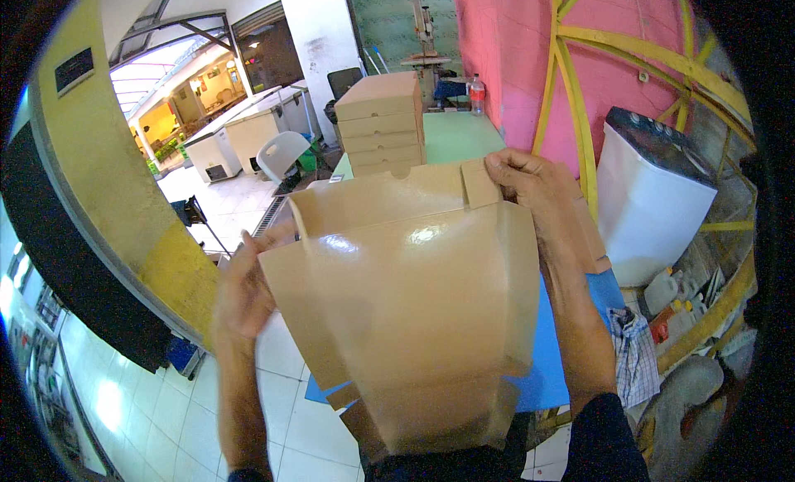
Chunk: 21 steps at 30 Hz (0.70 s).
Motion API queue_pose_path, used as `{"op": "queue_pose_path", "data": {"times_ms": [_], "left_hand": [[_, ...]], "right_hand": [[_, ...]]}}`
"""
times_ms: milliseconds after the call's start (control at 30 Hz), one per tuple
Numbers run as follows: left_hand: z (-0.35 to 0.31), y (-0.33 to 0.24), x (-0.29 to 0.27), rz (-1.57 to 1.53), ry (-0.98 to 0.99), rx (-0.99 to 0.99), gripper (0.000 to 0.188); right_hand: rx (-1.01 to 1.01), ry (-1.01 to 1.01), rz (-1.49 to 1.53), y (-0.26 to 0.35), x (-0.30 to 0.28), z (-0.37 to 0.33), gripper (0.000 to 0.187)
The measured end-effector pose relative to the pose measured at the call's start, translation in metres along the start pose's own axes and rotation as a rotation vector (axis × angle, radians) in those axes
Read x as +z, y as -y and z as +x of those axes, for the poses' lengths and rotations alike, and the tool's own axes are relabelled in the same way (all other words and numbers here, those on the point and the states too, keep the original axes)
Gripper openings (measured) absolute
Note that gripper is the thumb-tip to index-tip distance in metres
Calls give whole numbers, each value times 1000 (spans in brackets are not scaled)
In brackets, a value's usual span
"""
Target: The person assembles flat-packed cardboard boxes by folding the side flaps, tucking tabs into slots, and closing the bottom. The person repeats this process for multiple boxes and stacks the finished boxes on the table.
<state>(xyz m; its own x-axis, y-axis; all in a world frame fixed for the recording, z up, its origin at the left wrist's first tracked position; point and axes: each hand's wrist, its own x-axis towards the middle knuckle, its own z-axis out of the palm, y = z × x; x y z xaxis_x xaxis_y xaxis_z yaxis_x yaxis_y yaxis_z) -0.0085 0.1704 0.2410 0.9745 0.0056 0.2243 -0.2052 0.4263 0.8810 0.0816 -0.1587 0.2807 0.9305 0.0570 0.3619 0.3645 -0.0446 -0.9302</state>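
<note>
A brown cardboard box (pixel 406 308), partly folded, stands tilted in front of me. Its glossy inner base faces me and its far wall is raised. My right hand (pixel 526 177) pinches the folded flap at the far right corner, thumb and fingers closed on the card. At the far left corner is my left hand (pixel 248 287), blurred, thumb apart from the fingers. Those fingertips reach towards the raised left flap and are partly hidden behind it. Nearest my body, the lower panel and its side tabs hang loose. Beneath the box lies a blue tabletop (pixel 551 349).
Several closed brown boxes (pixel 381 122) are stacked on a pale green table (pixel 464 138) ahead, near a bottle (pixel 477 97). To the right are a white washing machine (pixel 654 200), a checked cloth (pixel 633 354) and yellow metal bars (pixel 571 93). A yellow pillar (pixel 157 200) rises at left.
</note>
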Motion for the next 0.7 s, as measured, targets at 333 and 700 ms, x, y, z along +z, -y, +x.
{"op": "queue_pose_path", "data": {"times_ms": [333,700], "left_hand": [[-8,76,26,444,-303,363,42],[-3,87,26,232,-411,333,33]], "right_hand": [[-88,-33,198,-32,33,4,26],[-110,-157,178,-101,37,-52,28]]}}
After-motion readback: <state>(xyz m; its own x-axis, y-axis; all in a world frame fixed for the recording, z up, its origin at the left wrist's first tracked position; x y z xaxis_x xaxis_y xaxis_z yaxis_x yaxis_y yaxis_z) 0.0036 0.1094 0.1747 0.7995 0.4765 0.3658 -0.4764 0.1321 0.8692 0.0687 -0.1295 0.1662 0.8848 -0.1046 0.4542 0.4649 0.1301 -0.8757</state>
